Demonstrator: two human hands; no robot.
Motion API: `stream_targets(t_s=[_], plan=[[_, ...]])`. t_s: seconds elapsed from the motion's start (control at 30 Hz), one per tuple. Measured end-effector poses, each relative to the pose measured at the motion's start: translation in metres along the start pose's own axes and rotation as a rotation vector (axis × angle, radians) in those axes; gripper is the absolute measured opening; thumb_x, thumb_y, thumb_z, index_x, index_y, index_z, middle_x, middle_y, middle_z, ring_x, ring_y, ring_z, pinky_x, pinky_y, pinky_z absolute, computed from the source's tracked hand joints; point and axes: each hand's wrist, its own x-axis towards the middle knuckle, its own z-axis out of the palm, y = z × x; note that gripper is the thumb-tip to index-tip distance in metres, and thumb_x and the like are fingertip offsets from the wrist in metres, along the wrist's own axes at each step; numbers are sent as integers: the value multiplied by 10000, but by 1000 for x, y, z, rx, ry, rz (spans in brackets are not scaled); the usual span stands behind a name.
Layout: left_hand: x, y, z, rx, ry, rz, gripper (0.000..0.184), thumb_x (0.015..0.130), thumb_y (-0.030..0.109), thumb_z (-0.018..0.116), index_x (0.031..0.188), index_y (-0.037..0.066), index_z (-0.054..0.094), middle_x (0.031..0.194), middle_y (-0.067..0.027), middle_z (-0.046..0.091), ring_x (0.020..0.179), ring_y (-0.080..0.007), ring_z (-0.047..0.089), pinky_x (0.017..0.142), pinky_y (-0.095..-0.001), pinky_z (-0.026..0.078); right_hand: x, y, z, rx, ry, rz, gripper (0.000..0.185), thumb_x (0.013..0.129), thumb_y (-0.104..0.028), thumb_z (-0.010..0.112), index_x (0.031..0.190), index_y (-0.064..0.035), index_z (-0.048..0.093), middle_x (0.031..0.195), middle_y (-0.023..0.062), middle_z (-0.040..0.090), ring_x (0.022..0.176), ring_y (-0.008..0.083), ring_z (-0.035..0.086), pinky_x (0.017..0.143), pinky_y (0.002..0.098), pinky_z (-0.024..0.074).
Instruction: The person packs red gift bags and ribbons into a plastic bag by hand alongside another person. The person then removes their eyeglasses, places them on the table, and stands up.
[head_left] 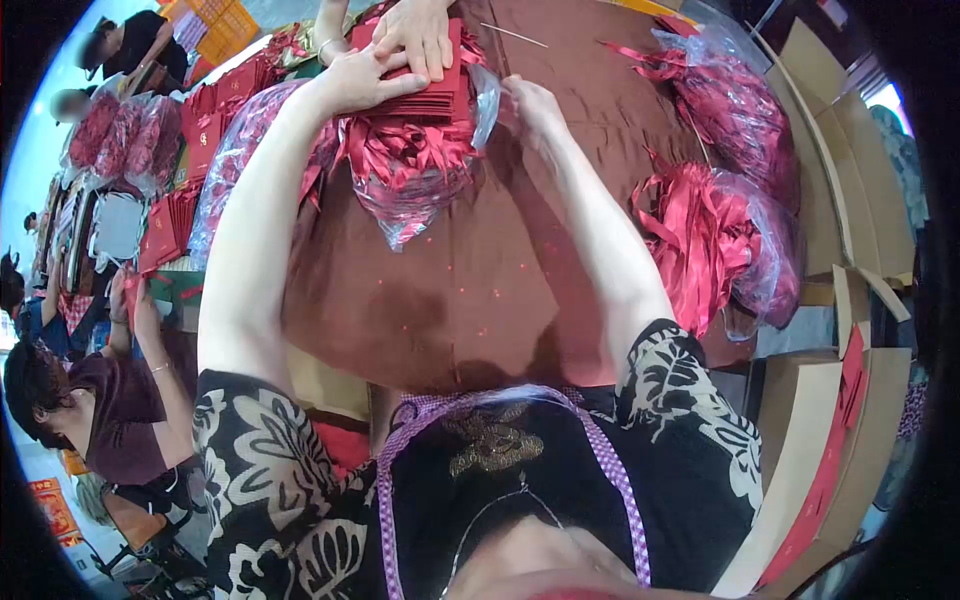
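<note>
A stack of flat red packets (425, 102) lies over a bundle of shiny red ribbons (405, 160) in a clear plastic bag (400, 228) at the table's far side. My left hand (362, 82) rests on the stack, its fingers stretched flat. Across from me, another person's hand (418, 38) presses on the same stack, close to my fingers. Just right of the stack, beside the bag's raised edge, is my right hand (537, 108). Its fingers are curled and partly hidden, so what they hold cannot be made out.
Two plastic bags of red ribbons, an upper one (735, 110) and a lower one (715, 235), lie on the right of the brown tablecloth (430, 310). Cardboard boxes (800, 400) flank that side. At left, a co-worker (130, 410) handles red pieces near more red packets (165, 230).
</note>
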Motion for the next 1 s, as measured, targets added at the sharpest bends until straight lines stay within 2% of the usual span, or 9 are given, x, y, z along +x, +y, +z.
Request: stream_targets(t_s=[0.1,0.13,0.37,0.43,0.57,0.63,0.7,0.83,1.0], plan=[[5,-15,11,52,78,55,606,802,630,366,1254,234,444,1247,-176,441,1115,-342,453,975,-399,318,21,5,1,240,194,31,278,870,-358,475,760,-114,548,618,-35,417,502,115,405,541,272,412],[4,-10,7,58,36,23,641,777,665,367,1263,252,431,1281,-159,412,1142,-338,432,977,-391,319,-9,-22,24,439,140,10,394,886,-452,394,795,-103,550,638,-12,441,533,129,420,542,304,405],[6,-18,13,-78,-37,-78,685,744,674,422,1278,244,411,1319,-149,372,1165,-336,411,974,-389,329,-7,-11,65,271,-213,116,590,871,-547,327,1097,-36,515,1028,117,586,916,224,565,800,377,463],[0,-6,4,-105,-53,-105,683,748,666,426,1274,231,417,1314,-152,377,1152,-331,427,963,-392,341,21,14,46,206,-151,53,439,900,-430,394,1066,-51,539,961,96,595,849,206,568,762,341,460],[1,-3,3,-74,10,-55,519,818,542,452,1211,205,482,1112,-196,533,988,-338,538,883,-382,393,-39,9,28,-213,185,-595,164,834,-130,529,920,3,574,914,71,594,832,165,561,760,299,446],[1,-4,5,-98,41,-14,532,810,547,459,1212,199,480,1084,-196,549,975,-331,545,875,-376,398,-51,11,22,-355,119,-694,140,777,-25,505,898,12,565,957,78,592,890,200,552,799,323,434],[3,-8,8,-109,42,2,539,809,551,457,1215,198,477,1074,-192,556,976,-327,545,875,-375,398,-59,9,16,-854,-97,-1217,247,698,47,497,924,-28,564,1017,97,577,960,253,527,852,358,406],[8,-10,6,-112,-42,-31,551,804,569,449,1221,209,475,1078,-163,566,993,-316,540,885,-379,391,-70,-5,16,-1101,-277,-1123,364,636,59,524,974,-72,547,1086,72,553,975,304,499,843,379,398],[10,-20,11,29,4,139,534,828,541,435,1222,183,475,1088,-151,568,1050,-284,512,914,-358,372,-70,-36,4,-1336,-469,-1148,171,703,-93,587,858,-37,542,937,87,574,864,279,531,715,355,432]])
